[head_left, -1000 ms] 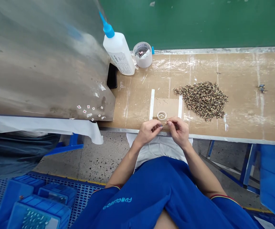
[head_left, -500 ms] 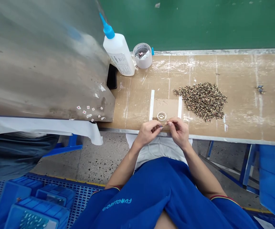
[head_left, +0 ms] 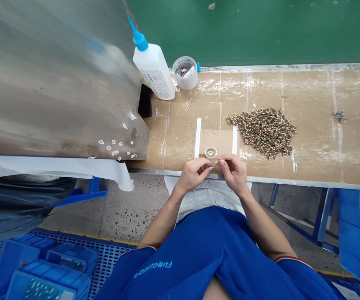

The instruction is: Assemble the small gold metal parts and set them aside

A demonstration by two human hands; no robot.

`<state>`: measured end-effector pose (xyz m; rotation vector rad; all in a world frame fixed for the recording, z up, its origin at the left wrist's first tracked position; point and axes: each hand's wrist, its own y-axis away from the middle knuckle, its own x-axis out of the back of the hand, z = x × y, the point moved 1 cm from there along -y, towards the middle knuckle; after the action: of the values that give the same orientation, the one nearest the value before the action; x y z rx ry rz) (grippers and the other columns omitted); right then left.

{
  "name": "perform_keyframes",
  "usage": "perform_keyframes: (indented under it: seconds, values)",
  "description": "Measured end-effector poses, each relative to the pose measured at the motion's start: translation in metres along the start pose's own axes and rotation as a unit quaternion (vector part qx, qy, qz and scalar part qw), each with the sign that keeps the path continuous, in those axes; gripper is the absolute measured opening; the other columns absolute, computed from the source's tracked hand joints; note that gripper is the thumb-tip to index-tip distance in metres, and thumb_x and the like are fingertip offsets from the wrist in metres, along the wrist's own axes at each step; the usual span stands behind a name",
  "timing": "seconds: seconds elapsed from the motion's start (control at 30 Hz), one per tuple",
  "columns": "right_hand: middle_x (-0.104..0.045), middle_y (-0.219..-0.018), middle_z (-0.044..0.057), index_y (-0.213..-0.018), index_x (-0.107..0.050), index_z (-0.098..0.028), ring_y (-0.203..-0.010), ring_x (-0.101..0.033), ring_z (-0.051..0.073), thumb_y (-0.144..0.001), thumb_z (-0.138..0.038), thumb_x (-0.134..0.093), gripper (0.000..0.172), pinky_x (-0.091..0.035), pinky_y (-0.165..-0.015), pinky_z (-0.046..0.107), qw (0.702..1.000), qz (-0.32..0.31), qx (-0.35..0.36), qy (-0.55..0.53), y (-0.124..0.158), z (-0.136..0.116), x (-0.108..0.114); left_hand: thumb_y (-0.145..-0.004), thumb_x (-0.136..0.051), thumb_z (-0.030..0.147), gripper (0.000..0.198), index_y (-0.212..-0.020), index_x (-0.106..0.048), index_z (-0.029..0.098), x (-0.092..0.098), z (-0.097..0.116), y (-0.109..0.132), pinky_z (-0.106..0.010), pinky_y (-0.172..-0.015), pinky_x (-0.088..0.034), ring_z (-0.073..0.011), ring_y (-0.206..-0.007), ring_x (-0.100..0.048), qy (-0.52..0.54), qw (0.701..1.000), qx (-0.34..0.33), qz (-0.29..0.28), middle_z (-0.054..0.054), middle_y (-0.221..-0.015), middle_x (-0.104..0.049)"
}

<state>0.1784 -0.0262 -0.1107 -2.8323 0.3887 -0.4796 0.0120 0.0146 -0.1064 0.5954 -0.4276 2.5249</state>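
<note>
My left hand (head_left: 193, 175) and my right hand (head_left: 234, 174) meet just over the front edge of the cardboard-covered bench (head_left: 317, 96). Their fingertips pinch a thin, short sliver (head_left: 216, 163), too small to name, between them. Just beyond the fingers stands a small clear round cup (head_left: 211, 152) on a brown card patch (head_left: 216, 139) between white tape strips. To the right lies a heap of small speckled brown-and-cream pieces (head_left: 263, 133), which neither hand touches.
A white squeeze bottle with a blue nozzle (head_left: 153, 71) and a clear tub of scraps (head_left: 185, 73) stand at the bench's back. A dented metal panel (head_left: 58, 83) with stuck paper bits rises left. Blue crates (head_left: 47, 281) sit low on the left.
My hands stay together, pinching the sliver, with no visible change in grip. The whole view has shifted very slightly as my head moves.
</note>
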Motion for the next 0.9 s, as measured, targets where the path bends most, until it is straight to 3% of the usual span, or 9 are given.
perform_keyframes:
  seconds: [0.2, 0.9]
  values:
    - [-0.071, -0.077, 0.004, -0.090, -0.066, -0.022, -0.066, -0.066, 0.017, -0.097, -0.041, -0.058, 0.022, -0.053, -0.058, 0.029, 0.999, 0.006, -0.039, -0.034, 0.0018, 0.0033, 0.0008, -0.094, -0.059, 0.022, 0.013, -0.083, -0.062, 0.017, -0.0001, 0.0007, -0.0002, -0.021, -0.057, -0.042, -0.0099, -0.057, -0.052, 0.001, 1.000, 0.009, -0.007, 0.001, -0.069, -0.060]
    - [-0.072, -0.077, 0.004, -0.088, -0.068, -0.023, -0.067, -0.067, 0.018, -0.097, -0.037, -0.058, 0.019, -0.053, -0.058, 0.029, 0.999, -0.025, -0.010, -0.018, -0.0001, 0.0003, 0.0019, -0.096, -0.056, 0.027, 0.018, -0.081, -0.061, 0.017, -0.0003, 0.0026, -0.0003, -0.021, -0.055, -0.041, -0.0097, -0.056, -0.050, 0.000, 1.000, 0.017, -0.009, 0.001, -0.068, -0.059]
